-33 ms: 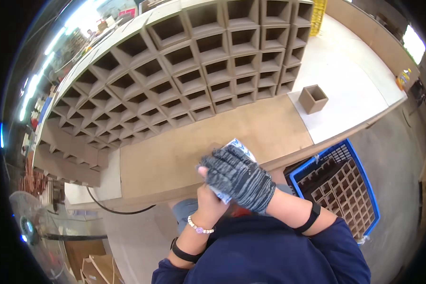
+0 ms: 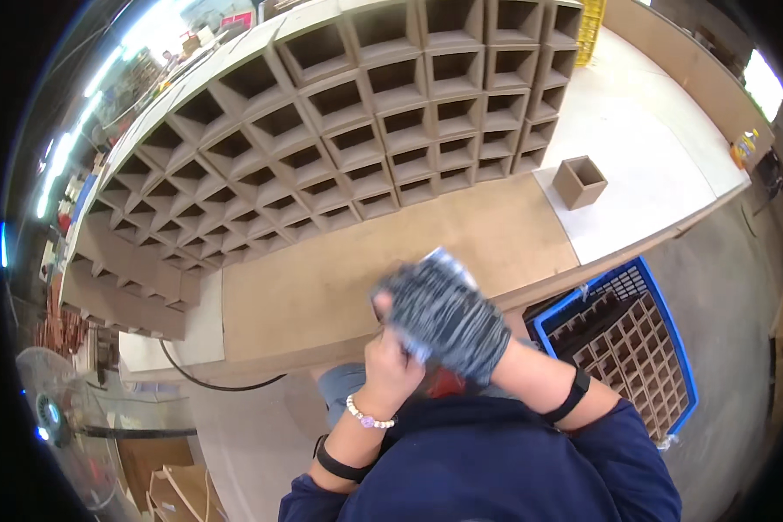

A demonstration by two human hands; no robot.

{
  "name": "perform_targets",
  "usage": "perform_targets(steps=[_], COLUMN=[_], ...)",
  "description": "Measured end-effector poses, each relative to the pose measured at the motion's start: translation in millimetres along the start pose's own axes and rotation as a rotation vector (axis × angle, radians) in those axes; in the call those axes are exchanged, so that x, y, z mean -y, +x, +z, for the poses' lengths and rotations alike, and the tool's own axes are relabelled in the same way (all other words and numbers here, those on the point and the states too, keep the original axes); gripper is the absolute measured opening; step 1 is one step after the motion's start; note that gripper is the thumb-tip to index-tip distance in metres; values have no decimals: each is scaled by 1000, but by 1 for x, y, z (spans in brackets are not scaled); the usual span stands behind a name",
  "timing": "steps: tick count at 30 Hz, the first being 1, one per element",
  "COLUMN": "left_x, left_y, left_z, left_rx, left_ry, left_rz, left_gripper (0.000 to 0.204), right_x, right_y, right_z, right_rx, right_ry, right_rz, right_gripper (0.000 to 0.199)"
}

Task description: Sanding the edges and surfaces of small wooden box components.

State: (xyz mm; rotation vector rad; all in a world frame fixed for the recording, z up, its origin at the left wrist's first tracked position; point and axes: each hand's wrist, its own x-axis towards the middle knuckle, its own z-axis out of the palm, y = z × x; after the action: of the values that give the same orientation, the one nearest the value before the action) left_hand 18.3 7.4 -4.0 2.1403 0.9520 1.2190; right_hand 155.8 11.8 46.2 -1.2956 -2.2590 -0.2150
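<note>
My right hand, in a grey-and-black knit glove, is closed over a flat white piece with blue print, probably a packet or folded sheet. Only its far edge and a near corner show; the rest lies under the glove. My left hand, bare with a beaded bracelet, is curled shut at the near corner of that same piece, touching the gloved hand. Both hands are in front of my body, above the near edge of the brown board. Motion blurs the glove and the piece.
Stacked brown square open boxes form a wall across the back and left of the table. One single box stands on the white surface at the right. A blue crate of similar boxes sits below right. A fan is at lower left.
My gloved hand and the printed piece have shifted slightly right and are more blurred. The left hand stays nearly in place. The boxes appear moved slightly right with the view.
</note>
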Motion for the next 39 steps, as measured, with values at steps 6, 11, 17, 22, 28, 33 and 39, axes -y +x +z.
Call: perform_targets(steps=[6,11,17,22,28,33,39], left_x=[-6,-3,-3,-5,0,9,-7], left_y=[6,6,4,3,0,-6,4], left_z=[0,1,2,-3,1,4,-5], left_rx=[44,-42,-18,-34,-18,-40,31], left_ry=[31,-106,-93,-89,-146,-176,-436], left_rz=[-97,69,-150,-127,-160,-148,-318], left_gripper=[11,10,13,13,10,11,25], right_x=[-52,5,-65,-2,-56,-11,-75], right_y=[-12,-8,-2,-4,-5,3,-32], right_z=[26,7,16,11,25,0,49], right_rx=[-112,-75,224,-6,190,5,134], right_ry=[-213,143,-21,75,77,8,-244], right_rz=[244,-36,526,131,343,39,311], right_gripper=[30,30,41,38,37,38,47])
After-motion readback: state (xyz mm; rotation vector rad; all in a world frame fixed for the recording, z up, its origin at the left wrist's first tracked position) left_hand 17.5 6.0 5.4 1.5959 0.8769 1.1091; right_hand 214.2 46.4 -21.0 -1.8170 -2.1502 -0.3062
